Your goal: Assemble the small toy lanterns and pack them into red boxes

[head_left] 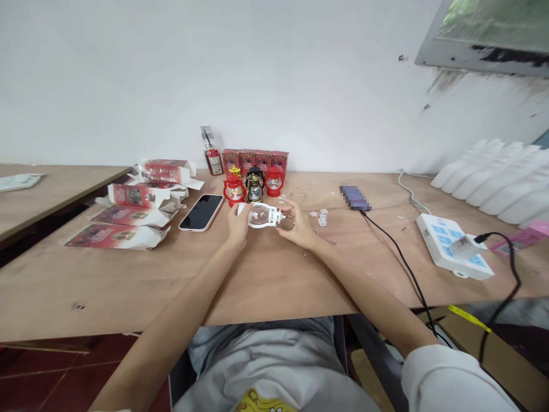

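Note:
A small white toy lantern point(259, 216) with a clear globe lies on its side in the air above the table. My left hand point(238, 224) is closed round its base at the left end. My right hand point(299, 226) is curved beside the lantern's top, thumb and fingers apart; whether a fingertip touches it I cannot tell. Just behind stand more little lanterns: a red one point(234, 190), a black and gold one point(254, 187) and another red one point(274, 181). Small white pieces point(322, 217) and thin wire handles point(326, 240) lie right of my right hand.
Opened red boxes point(124, 214) lie at the left, near a phone point(201, 213). Small red boxes point(256, 160) and a bottle point(213, 157) stand by the wall. At the right are a cabled purple phone point(355, 197), a power strip point(454, 246) and stacked white items point(493, 177).

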`<state>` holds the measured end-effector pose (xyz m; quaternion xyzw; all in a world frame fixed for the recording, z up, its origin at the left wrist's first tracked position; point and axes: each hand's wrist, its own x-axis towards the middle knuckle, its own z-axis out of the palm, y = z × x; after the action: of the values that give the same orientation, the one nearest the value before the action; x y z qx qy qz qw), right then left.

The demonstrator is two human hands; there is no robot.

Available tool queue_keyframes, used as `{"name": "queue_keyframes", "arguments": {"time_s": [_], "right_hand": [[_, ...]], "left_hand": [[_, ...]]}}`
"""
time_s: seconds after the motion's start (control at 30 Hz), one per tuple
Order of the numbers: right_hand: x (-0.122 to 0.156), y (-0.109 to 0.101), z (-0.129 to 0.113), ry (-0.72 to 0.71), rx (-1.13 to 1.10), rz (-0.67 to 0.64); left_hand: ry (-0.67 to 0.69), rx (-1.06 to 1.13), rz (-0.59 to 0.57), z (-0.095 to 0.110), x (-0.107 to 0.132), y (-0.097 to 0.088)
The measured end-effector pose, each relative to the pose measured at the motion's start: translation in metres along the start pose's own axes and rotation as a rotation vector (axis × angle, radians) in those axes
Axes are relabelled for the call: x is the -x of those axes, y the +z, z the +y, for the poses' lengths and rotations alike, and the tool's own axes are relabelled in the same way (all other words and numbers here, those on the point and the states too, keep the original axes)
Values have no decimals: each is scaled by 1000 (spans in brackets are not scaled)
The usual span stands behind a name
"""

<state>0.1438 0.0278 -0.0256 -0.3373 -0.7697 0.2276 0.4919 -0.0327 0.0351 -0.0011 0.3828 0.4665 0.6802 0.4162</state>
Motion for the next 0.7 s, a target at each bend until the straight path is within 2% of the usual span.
{"name": "queue_keyframes", "arguments": {"time_s": [0.13,0.53,0.7], "right_hand": [[0,-1,-2,13,33,5],[-2,-8,-4,-58,231,-69],[-5,-10,-7,-52,208,-68]], "left_hand": [[-8,27,3,-2,-1,0],[183,-52,-43,4,5,-1],[95,48,-12,0,3,0]]}}
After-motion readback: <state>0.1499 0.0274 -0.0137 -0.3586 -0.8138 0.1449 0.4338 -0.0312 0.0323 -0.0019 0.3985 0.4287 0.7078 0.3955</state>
